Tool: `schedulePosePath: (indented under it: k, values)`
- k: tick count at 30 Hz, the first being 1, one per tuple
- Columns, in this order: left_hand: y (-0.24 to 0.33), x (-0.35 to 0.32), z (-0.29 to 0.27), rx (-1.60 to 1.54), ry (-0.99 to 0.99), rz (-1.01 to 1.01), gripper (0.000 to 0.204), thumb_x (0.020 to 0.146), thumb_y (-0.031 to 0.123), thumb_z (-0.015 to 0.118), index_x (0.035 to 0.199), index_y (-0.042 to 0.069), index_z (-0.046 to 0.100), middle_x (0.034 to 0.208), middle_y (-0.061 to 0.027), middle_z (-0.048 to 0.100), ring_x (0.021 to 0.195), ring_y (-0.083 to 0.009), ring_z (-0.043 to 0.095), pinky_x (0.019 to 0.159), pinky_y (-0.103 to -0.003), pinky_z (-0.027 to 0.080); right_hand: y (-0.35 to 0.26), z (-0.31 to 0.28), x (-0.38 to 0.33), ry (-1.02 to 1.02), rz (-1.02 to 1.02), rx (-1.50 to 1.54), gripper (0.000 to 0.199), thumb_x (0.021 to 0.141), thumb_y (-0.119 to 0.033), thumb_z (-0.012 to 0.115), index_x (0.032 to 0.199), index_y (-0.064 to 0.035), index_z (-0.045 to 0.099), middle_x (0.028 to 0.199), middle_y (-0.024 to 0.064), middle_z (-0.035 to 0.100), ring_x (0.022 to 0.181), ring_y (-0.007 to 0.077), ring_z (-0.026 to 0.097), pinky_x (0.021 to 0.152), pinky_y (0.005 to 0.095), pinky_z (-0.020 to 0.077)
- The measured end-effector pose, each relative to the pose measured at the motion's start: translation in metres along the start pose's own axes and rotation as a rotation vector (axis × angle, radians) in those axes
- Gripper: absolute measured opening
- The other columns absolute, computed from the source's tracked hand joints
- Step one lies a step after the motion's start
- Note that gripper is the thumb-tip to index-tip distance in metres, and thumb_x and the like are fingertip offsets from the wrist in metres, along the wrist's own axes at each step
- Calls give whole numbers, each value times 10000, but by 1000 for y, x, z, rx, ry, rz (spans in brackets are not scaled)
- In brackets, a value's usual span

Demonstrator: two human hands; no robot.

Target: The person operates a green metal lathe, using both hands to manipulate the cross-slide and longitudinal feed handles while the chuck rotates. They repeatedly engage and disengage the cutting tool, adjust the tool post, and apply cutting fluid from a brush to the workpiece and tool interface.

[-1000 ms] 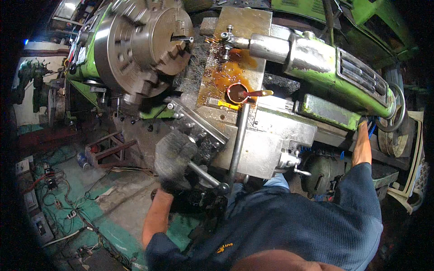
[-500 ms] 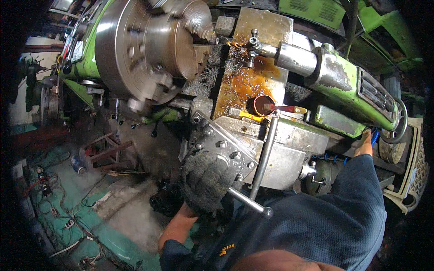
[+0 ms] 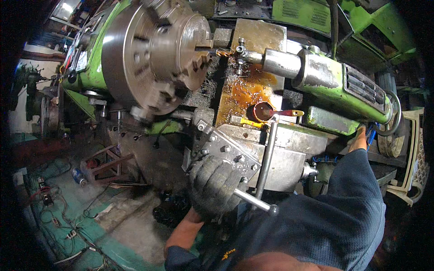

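My left hand (image 3: 214, 186), in a dark grey work glove, lies over the near side of the steel tool post (image 3: 228, 147). Its fingers are bent and close together, with the tips partly hidden. A ball-ended lever (image 3: 254, 202) sticks out from beside it. On the right, my bare right hand (image 3: 360, 137) reaches behind the green tailstock (image 3: 332, 74), beside the handwheel (image 3: 397, 113); its fingers are hidden. A drill bit (image 3: 224, 53) in the tailstock points into the jaws of the large lathe chuck (image 3: 158, 54), which is blurred by turning.
On the oily, chip-strewn steel plate (image 3: 226, 101) stand a cup (image 3: 257, 118) of dark liquid with a red-handled brush (image 3: 289, 113) across it and a yellow-handled brush (image 3: 248, 122). A long steel bar (image 3: 266, 156) rises beside the tool post. Cables (image 3: 72, 235) lie on the green floor.
The tailstock and drill bit now appear closer to the chuck. My left hand sits slightly lower on the tool post, its fingers more distinct. The whole view has shifted a little.
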State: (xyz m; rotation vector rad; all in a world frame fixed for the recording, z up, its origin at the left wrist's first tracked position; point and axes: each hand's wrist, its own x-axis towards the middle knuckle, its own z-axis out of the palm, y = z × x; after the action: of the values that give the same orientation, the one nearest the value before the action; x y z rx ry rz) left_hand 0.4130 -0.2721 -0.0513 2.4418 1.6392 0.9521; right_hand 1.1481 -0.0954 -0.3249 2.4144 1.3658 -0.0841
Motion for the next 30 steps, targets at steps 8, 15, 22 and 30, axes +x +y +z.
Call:
schedulePosePath:
  k: [8,15,22,30]
  values:
    - [11,11,-5,30,28,35,317,805,247,692,1064,65,701,1138,-164,672,1085,-370,637,962,-467,487,-2,2,6,14,-35,24,292,984,-235,458,1040,-100,711,1096,179,710,955,394,683,790,512,538]
    - [33,20,-21,87,105,6,310,828,247,682,1078,63,701,1168,-167,670,1113,-368,632,989,-464,480,-37,-21,34,58,-143,30,301,986,-238,457,1029,-96,719,1089,181,715,944,397,688,785,517,541]
    - [50,27,-30,154,116,54,456,839,227,691,1258,55,633,1253,-182,648,1197,-388,598,1046,-475,450,-41,-46,2,267,-175,128,355,997,-307,462,1083,-98,735,1160,183,703,1023,377,685,867,470,537]
    - [75,-119,-27,254,457,-359,452,826,160,707,1249,28,617,1298,-182,610,1243,-379,548,1060,-474,422,-80,-148,-228,611,-475,1048,325,944,-338,637,1155,-101,706,1094,135,720,1012,288,689,891,377,518]
